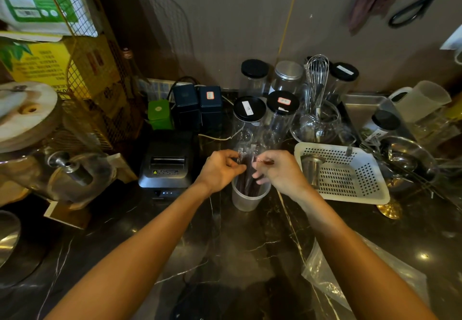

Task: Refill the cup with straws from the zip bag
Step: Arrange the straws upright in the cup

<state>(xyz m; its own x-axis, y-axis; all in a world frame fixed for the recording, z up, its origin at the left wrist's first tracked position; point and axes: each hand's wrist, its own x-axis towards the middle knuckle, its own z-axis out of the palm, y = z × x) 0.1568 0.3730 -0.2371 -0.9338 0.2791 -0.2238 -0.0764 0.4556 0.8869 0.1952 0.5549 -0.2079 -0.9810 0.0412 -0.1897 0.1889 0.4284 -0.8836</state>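
Note:
A frosted plastic cup (246, 201) stands upright on the dark marble counter (225, 244), mid-frame. A bundle of dark straws (247, 174) in clear wrappers stands in it, tops rising above the rim. My left hand (221, 169) pinches the bundle from the left near its top. My right hand (280, 172) holds it from the right, fingers curled on the wrappers. A clear zip bag (322, 277) lies flat on the counter at lower right, partly hidden under my right forearm.
A black receipt printer (166, 167) sits left of the cup. A white perforated basket (345, 172) with a metal strainer is to the right. Clear jars with black lids (250, 109), a whisk in a glass bowl (316, 119) and metal bowls crowd the back.

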